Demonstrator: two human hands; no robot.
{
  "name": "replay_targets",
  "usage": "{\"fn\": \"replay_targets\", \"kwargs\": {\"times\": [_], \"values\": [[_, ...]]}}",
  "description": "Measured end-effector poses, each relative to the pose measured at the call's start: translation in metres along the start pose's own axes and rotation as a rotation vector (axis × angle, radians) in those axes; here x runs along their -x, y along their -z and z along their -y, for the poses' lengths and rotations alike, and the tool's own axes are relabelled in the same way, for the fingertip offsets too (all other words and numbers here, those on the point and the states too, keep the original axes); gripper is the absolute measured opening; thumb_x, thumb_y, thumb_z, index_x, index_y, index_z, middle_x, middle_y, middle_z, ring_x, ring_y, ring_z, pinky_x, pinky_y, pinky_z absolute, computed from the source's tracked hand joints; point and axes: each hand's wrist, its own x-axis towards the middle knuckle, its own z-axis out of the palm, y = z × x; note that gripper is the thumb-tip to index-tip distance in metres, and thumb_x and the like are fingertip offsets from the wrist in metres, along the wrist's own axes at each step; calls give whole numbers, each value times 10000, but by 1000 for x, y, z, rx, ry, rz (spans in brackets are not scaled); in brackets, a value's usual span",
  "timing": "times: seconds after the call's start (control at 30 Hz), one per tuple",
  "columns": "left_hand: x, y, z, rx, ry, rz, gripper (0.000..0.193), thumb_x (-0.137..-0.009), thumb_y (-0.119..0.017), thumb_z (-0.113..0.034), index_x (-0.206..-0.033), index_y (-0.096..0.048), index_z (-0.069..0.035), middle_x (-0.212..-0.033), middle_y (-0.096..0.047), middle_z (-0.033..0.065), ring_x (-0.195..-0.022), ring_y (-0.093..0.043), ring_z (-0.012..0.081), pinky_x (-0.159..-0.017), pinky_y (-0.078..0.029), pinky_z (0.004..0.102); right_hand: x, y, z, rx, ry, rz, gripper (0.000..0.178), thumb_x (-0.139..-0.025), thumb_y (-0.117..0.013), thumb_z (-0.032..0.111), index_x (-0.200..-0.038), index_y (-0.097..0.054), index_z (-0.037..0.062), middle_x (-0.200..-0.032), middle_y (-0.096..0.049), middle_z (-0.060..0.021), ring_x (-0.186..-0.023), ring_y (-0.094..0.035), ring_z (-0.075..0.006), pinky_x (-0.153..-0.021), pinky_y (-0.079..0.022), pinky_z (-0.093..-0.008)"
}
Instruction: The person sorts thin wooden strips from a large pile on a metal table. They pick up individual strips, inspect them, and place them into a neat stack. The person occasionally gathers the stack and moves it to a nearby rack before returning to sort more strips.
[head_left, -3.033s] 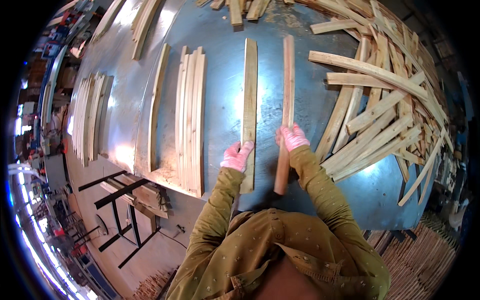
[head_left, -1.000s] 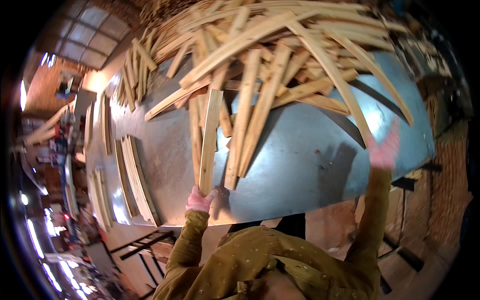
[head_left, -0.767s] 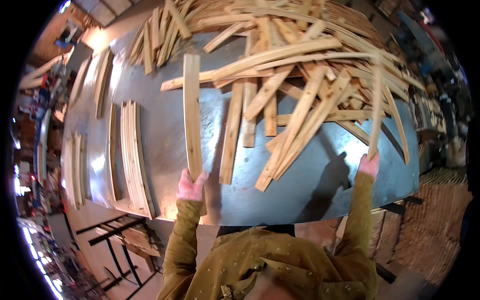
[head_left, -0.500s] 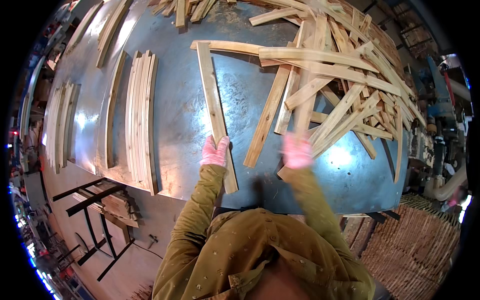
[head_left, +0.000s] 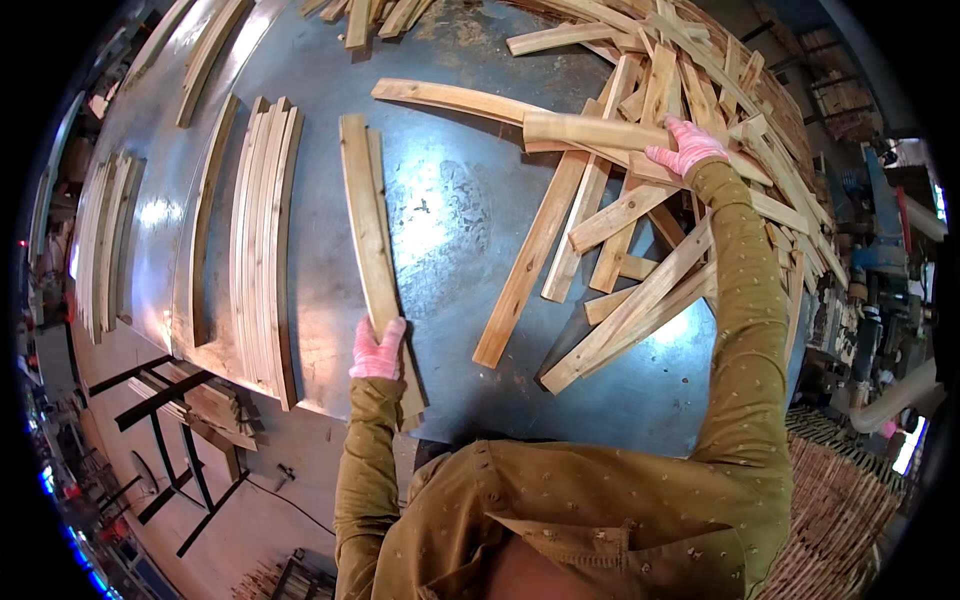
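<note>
My left hand (head_left: 377, 348), in a pink-and-white glove, is closed around the near part of a wooden strip (head_left: 366, 225). A second strip lies against that one's right side, partly hidden beneath it. Out at the heap of loose strips, my right hand (head_left: 687, 147), gloved alike, has its thumb and fingers around the right end of a slightly blurred wooden strip (head_left: 590, 130). This piece lies across others in the heap. Just left of it, a long strip (head_left: 450, 97) sticks out over the metal tabletop (head_left: 450, 270).
Left of my left hand stands a row of strips side by side (head_left: 262, 250), with a single strip (head_left: 210, 220) beyond it. Another row (head_left: 105, 240) is at the far left. A black metal frame (head_left: 165, 425) stands below the table's left edge. Stacked wood (head_left: 840, 500) sits at the lower right.
My right hand has moved up and right, from the table's near side onto a strip in the heap. My left hand has shifted left and nearer with its strip; a second strip now shows beside it.
</note>
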Motion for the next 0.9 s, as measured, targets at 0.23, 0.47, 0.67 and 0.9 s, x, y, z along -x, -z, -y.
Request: {"fn": "replay_targets", "kwargs": {"times": [0.23, 0.47, 0.67, 0.9], "values": [[-11, 32, 5, -855, -103, -340, 605, -877, -666, -384, -1354, -442, -88, -1140, -643, 215, -997, -634, 372, -863, -486, 438, 52, 43, 14, 223, 44, -161, 543, -834, -678, 389, -1300, -526, 156, -1204, -587, -137, -1152, -546, -342, -989, -431, -456], [-47, 69, -13, -1202, -664, -582, 694, -856, -694, -326, -1413, -354, -88, -1241, -539, 210, -1027, -611, 405, -777, -531, 486, 42, -47, -78, 297, 185, -99, 909, -744, -688, 170, -1512, -204, 135, -1202, -572, -160, -1089, -570, -345, -973, -437, -447], [-52, 106, -34, -1651, -387, -664, 671, -830, -712, -344, -1364, -432, -50, -1247, -529, 231, -1021, -608, 400, -816, -526, 440, 90, 23, 12, 28, 481, -98, 903, -712, -722, 170, -1497, -278, 131, -1023, -634, -170, -965, -621, -346, -855, -492, -432], [-4, -10, -52, -390, -568, 37, 648, -942, -585, -363, -1430, -350, -8, -1365, -481, 227, -1192, -540, 328, -926, -495, 426, 37, 88, 189, -1303, 574, 351, 503, -861, -696, 365, -1194, -559, 13, -960, -667, -91, -771, -646, -157, -694, -548, -287]]}}
